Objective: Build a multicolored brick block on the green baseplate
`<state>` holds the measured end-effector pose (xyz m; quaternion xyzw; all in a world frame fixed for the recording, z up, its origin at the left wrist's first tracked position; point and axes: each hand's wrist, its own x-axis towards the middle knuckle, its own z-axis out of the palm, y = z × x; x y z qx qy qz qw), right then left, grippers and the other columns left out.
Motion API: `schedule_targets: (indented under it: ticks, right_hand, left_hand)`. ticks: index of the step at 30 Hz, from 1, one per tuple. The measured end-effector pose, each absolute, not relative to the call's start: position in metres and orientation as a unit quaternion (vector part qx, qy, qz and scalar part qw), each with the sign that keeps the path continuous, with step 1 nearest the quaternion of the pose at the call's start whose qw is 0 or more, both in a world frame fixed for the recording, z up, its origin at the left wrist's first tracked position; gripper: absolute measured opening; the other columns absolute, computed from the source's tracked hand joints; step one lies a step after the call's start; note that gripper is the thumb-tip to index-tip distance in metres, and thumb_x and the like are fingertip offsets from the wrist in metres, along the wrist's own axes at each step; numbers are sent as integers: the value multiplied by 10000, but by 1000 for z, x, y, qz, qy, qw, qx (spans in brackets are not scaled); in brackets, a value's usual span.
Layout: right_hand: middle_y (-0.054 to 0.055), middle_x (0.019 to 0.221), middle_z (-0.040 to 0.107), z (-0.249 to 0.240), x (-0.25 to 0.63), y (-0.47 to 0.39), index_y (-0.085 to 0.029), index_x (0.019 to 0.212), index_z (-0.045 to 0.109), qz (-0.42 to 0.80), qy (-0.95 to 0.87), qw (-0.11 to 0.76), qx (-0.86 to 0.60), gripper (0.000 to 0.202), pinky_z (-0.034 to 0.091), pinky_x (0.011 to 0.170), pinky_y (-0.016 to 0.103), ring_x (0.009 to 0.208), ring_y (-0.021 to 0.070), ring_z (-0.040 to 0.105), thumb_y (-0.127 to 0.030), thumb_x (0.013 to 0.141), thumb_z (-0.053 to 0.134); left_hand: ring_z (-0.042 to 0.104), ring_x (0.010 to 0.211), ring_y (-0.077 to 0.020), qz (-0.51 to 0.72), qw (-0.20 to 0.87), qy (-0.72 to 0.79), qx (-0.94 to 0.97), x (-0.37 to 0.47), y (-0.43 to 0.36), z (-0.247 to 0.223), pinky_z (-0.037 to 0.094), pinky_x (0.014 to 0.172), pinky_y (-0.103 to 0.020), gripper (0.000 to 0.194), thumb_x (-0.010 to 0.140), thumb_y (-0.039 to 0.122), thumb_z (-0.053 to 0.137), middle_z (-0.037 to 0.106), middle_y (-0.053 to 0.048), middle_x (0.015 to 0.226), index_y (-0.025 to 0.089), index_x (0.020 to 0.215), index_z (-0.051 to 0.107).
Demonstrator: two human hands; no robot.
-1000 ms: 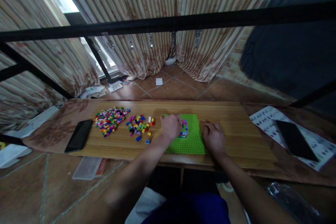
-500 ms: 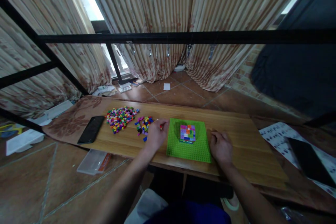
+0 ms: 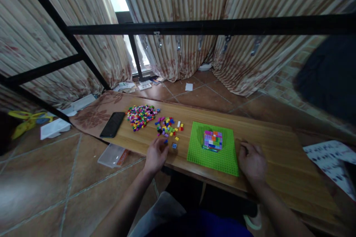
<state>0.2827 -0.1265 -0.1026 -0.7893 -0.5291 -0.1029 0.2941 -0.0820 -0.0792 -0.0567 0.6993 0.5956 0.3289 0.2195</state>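
My left hand [image 3: 156, 155] is low over the wooden table, its thumb and index finger apart. A small blue brick [image 3: 166, 141] lies right at those fingertips; whether they touch it I cannot tell. Just to the right is a blue-grey brick [image 3: 174, 146]. A small group of loose bricks [image 3: 166, 129] lies beyond the hand. Resting on the table by the right edge of the green baseplate [image 3: 218, 161], my right hand [image 3: 253, 161] is loosely curled, with no brick visible in it. A multicoloured block of stacked bricks [image 3: 213, 140] stands on the baseplate.
A larger heap of mixed bricks [image 3: 140, 116] lies at the table's left, beside a black phone [image 3: 112, 124]. A clear plastic box [image 3: 112, 155] is on the floor below. Past the table's right end lies a printed sheet [image 3: 324, 155]. A black metal bar [image 3: 194, 27] crosses behind.
My left hand has moved left from the baseplate's edge to the blue brick, uncovering several small bricks. My right hand keeps its place. The view has turned left.
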Motion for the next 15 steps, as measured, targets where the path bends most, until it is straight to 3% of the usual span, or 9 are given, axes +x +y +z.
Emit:
schedule_targets:
  ticks: [6, 15]
  right_hand:
    - [111, 939, 641, -103, 284, -128, -159, 972, 699, -110, -522, 269, -802, 338, 441, 667, 321, 762, 210, 579, -315, 842, 429]
    - [120, 929, 644, -107, 288, -128, -162, 965, 696, -121, -538, 282, -785, 330, 445, 676, 330, 804, 230, 590, -323, 847, 434]
  left_hand:
    - [622, 998, -195, 322, 228, 599, 697, -76, -76, -63, 515, 891, -345, 304, 804, 142, 525, 623, -73, 1145, 203, 1086, 620]
    - [626, 934, -189, 317, 211, 639, 668, -80, -71, -55, 512, 856, -322, 299, 764, 132, 565, 609, -53, 1055, 231, 1032, 655]
